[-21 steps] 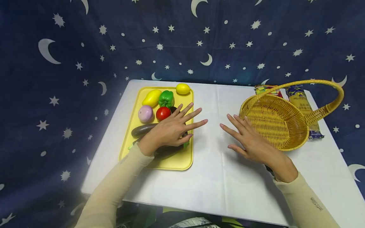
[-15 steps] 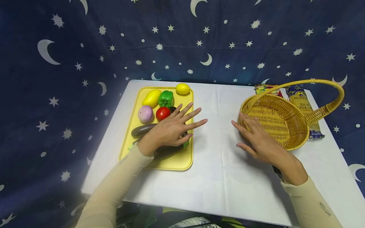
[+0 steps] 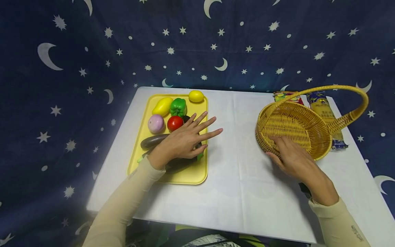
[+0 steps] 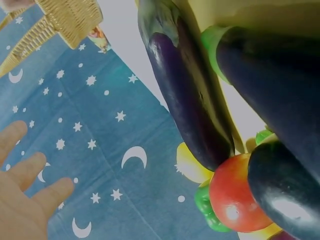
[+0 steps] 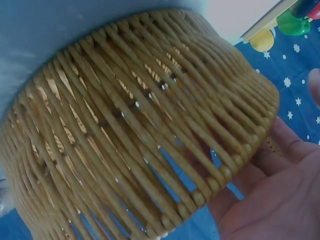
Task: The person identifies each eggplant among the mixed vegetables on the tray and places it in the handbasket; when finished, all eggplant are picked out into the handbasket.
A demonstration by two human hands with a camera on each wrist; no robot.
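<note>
In the head view my left hand (image 3: pixel 182 140) hovers with spread fingers over a yellow tray (image 3: pixel 202 175), holding nothing. Beneath it lie dark eggplants (image 3: pixel 153 141), partly hidden by the hand; the left wrist view shows one purple eggplant (image 4: pixel 185 95) closely. A tomato (image 3: pixel 175 123), a green bell pepper (image 3: pixel 178 107), a purple onion (image 3: pixel 156 124), a yellow mango (image 3: pixel 163 106) and a lemon (image 3: pixel 195 96) share the tray. My right hand (image 3: pixel 294 159) reaches over the near rim of a wicker basket (image 3: pixel 321 137). Its fingers are inside; the thumb stands outside, apart from the wall in the right wrist view.
The basket's tall handle (image 3: pixel 348 87) arches to the right. Behind the basket lie a yellow-and-blue noodle packet (image 3: pixel 322 109) and a red packet (image 3: pixel 288 96). A white cloth covers the table (image 3: pixel 228 199); a starry blue curtain (image 3: pixel 182 20) hangs behind.
My right hand has moved right from beside the basket, and its fingers have gone over the rim into it. The left hand has stayed over the tray.
</note>
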